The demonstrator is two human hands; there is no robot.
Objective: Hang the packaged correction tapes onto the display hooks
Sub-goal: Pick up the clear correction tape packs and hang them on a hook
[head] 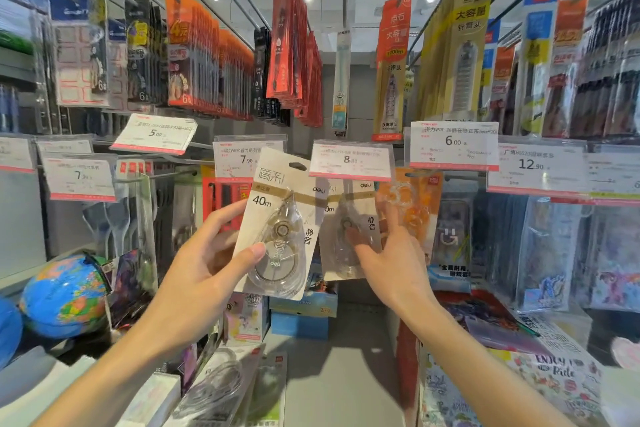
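Note:
My left hand (207,260) grips a beige carded correction tape (280,218) marked 40m, tilted, with its hang hole at the top right near the 8.00 price tag (350,160). A second identical pack (348,229) hangs behind that tag on a display hook that the tag hides. My right hand (391,253) rests on the hanging pack, thumb on its clear blister and fingers spread behind its right edge. An orange correction tape pack (415,204) hangs just right of it.
Rows of hooks with pen and refill packs fill the wall above. Price tags 7.90 (247,159), 6.00 (453,144) and 12.90 (531,165) jut forward. A globe (64,298) sits lower left; boxes and notebooks lie on the shelf below.

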